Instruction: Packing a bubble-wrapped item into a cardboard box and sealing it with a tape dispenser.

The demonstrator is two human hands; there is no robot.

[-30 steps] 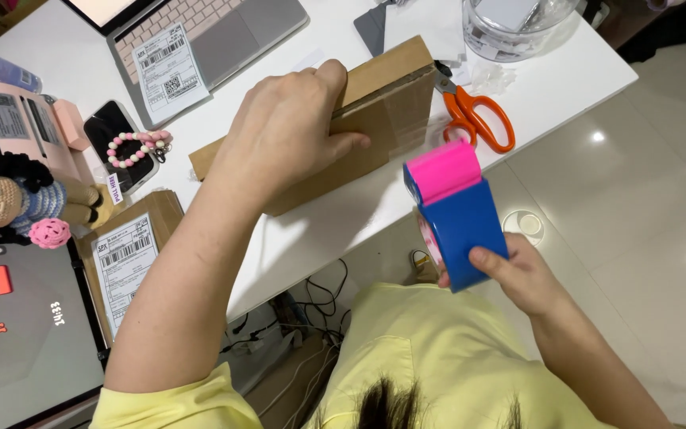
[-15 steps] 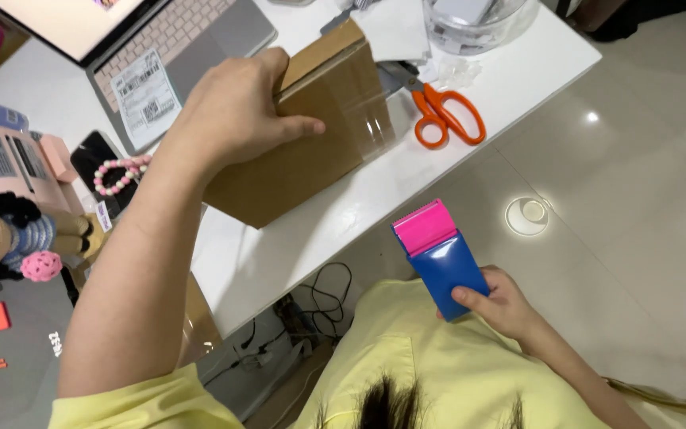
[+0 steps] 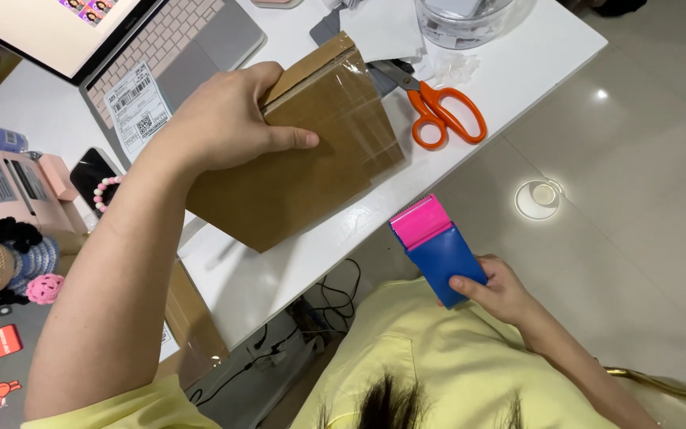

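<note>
At centre frame the left hand (image 3: 224, 127) grips a cardboard box (image 3: 303, 151) tilted up on the white table (image 3: 518, 59), clear tape already across its top. The right hand (image 3: 502, 290), lower right, closes around a blue-and-pink tape dispenser (image 3: 437, 248) held off the box; other seams look untaped.

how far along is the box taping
Clear tape already runs across the top of the cardboard box. The left hand grips the box, tilted up on the white table; the right hand holds the blue and pink tape dispenser off the box. Whether other seams need tape cannot be seen.
</note>
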